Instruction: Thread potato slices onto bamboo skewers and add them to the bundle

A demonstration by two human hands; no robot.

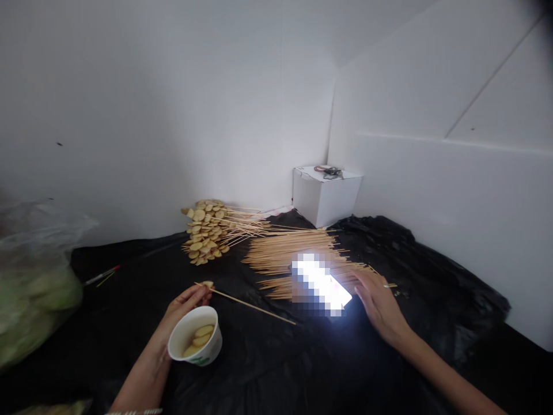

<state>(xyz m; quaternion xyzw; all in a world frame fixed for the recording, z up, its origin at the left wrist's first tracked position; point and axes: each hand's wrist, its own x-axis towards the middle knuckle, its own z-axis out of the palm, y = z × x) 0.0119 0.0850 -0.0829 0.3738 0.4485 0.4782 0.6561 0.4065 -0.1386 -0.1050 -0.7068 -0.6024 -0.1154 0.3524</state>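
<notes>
Pinched in my left hand (190, 299) is a pale slice (208, 285) on the end of a thin wooden skewer (254, 306), which slants down to the right. Just below that hand stands a white paper cup (211, 346) with several slices (201, 336) in it. My right hand (380, 302) rests with fingers apart at the right ends of a wide spread of bare skewers (289, 251). Beside it, a brightly lit phone (324, 285) lies over the skewers. Behind, a heap of sliced pieces on skewers (205, 230) has its sticks pointing right.
Black plastic sheeting (242, 380) covers the surface. A clear bag of pale green produce (34, 305) sits at far left, near a thin red-tipped item (103, 275). A white box (326, 196) with small dark items on top stands in the corner between white walls.
</notes>
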